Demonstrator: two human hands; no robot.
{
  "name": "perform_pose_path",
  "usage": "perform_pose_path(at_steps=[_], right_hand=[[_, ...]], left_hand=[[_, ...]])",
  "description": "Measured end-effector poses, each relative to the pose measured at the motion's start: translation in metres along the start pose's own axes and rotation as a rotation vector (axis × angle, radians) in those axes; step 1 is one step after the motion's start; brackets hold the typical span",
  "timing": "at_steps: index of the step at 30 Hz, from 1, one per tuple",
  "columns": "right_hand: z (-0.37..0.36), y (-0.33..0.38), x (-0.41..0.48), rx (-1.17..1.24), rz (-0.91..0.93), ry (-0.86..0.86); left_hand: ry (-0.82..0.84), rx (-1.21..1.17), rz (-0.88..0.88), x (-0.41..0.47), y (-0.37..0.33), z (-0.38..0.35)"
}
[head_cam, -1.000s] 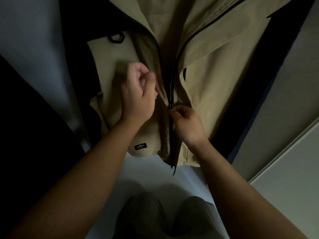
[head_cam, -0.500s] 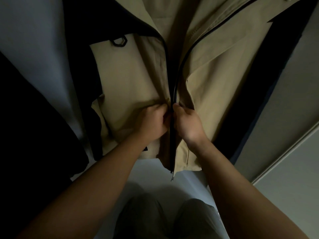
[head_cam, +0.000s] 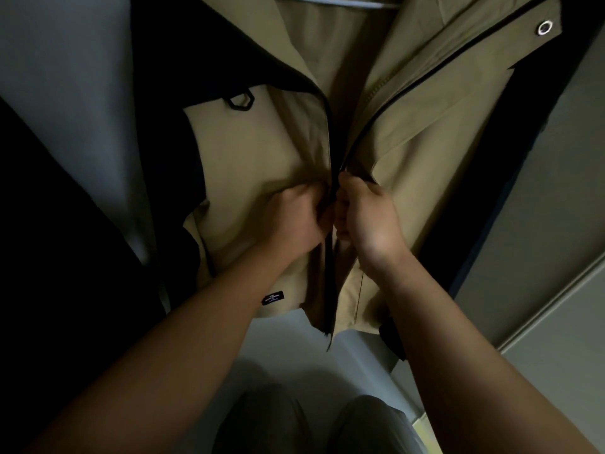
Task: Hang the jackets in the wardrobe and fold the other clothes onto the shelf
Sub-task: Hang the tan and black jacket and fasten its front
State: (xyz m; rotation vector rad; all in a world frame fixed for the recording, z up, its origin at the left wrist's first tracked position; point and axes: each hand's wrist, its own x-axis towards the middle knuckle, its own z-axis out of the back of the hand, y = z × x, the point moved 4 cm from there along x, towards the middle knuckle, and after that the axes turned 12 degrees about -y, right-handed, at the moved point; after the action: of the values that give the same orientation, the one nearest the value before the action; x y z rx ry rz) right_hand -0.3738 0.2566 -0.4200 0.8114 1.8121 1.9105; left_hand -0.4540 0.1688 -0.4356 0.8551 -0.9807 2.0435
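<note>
A tan jacket [head_cam: 255, 165] with a black zipper hangs in front of me on a pale hanger [head_cam: 337, 1] inside the dim wardrobe. Its front is zipped from the hem up to about mid-height and parts above that. My left hand [head_cam: 294, 217] grips the left front panel right beside the zipper. My right hand [head_cam: 363, 214] grips the right panel at the zipper, fingers curled. The two hands almost touch at the zipper line. The zipper pull is hidden between them.
A dark garment [head_cam: 49, 257] hangs at the left and another dark one [head_cam: 510, 178] behind the jacket at the right. The wardrobe's pale side wall [head_cam: 556, 224] is at the right. My knees [head_cam: 314, 424] show at the bottom over a pale floor panel [head_cam: 353, 362].
My left hand dropped from the upper left panel to the zipper, meeting my right hand. Both hands now hold the front panels together, slightly higher on the zipper.
</note>
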Motion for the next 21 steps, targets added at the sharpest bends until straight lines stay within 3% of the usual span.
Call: perform_pose_path(at_steps=[7, 11, 15, 21], right_hand=[[0.001, 0.065, 0.009, -0.088, 0.196, -0.06], [0.0, 0.065, 0.009, 0.084, 0.073, -0.051], [-0.003, 0.068, 0.006, 0.092, 0.04, -0.026], [-0.001, 0.106, 0.016, 0.209, -0.007, -0.031]], left_hand=[[0.074, 0.034, -0.058, 0.01, 0.011, 0.001], [0.124, 0.164, -0.057, 0.03, 0.008, 0.008], [-0.052, 0.066, -0.035, 0.054, -0.003, 0.022], [-0.083, 0.076, -0.123, 0.05, -0.009, 0.029]])
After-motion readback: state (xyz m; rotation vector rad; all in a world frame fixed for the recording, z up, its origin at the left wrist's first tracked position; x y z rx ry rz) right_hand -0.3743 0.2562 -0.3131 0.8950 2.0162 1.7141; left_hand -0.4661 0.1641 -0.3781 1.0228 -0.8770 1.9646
